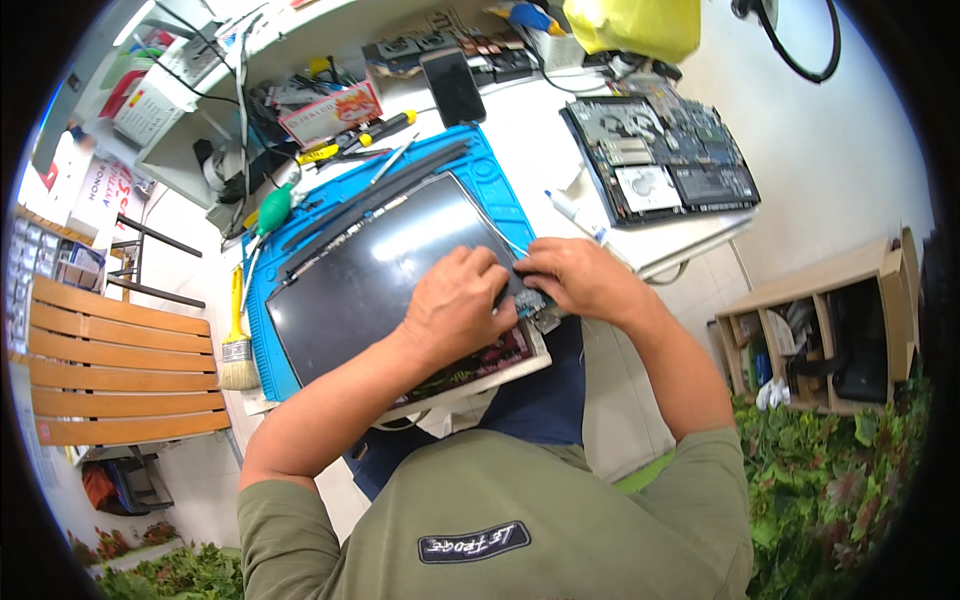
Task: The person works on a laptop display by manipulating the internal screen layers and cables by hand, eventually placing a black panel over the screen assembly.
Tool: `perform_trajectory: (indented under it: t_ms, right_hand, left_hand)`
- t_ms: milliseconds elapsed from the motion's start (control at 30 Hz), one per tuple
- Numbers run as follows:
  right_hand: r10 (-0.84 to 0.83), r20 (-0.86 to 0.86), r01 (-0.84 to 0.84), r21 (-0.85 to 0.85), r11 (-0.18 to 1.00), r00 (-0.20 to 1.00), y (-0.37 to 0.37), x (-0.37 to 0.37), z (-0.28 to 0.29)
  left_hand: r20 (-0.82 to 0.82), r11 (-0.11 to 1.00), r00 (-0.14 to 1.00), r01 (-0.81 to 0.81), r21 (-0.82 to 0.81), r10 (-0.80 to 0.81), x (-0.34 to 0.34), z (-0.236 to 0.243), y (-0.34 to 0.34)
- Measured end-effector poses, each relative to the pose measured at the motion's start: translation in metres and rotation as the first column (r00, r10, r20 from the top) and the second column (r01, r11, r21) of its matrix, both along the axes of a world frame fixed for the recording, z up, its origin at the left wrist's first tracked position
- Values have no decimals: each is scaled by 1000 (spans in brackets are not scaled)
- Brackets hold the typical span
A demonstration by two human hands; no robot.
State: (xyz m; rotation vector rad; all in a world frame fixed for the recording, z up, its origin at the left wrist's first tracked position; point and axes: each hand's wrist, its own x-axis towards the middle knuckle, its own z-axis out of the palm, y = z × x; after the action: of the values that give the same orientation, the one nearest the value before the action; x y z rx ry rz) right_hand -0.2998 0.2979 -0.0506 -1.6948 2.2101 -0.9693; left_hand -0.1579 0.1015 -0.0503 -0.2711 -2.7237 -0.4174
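left hand (pixel 455 305) and right hand (pixel 575 280) pressing on dark screen panel (pixel 370 280), blue mat (pixel 490 175), paintbrush (pixel 238 350)

Screen panel (pixel 385 270): glossy dark glass
Mat (pixel 490 175): matt blue rubber
Bench (pixel 120 375): slatted wood
Brush (pixel 238 350): yellow plastic handle, pale bristles

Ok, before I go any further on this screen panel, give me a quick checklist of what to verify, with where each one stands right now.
1. Screen panel lies flat on the blue work mat: ok.
2. Both hands on the panel's near right edge, left hand beside right hand: ok.
3. Small circuit strip under the fingers free of strain: cannot tell, the hands hide it.
4. Black bezel strips set aside beyond the panel: ok.
5. Brush off the glass, left of the mat: ok.
6. Opened laptop base apart from the work area: ok.
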Motion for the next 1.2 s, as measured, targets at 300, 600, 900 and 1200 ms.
perform_trajectory:
  t_ms: [300,600,900,1200]
  right_hand:
    - [-58,15,58,44,997,998,4,7,6]
    - [-247,216,242,50,969,945,-14,9,13]
    - [-347,108,335,120,935,931,-37,1,11]
    - [-319,26,319,6,948,947,-73,-21,-3]
  left_hand:
    - [51,973,993,-118,197,110,-23,25,-37]
    - [300,938,925,-296,182,234,-94,34,-138]
    - [419,914,867,-367,172,269,-118,34,-139]
    - [356,965,920,-224,135,164,-121,29,-142]
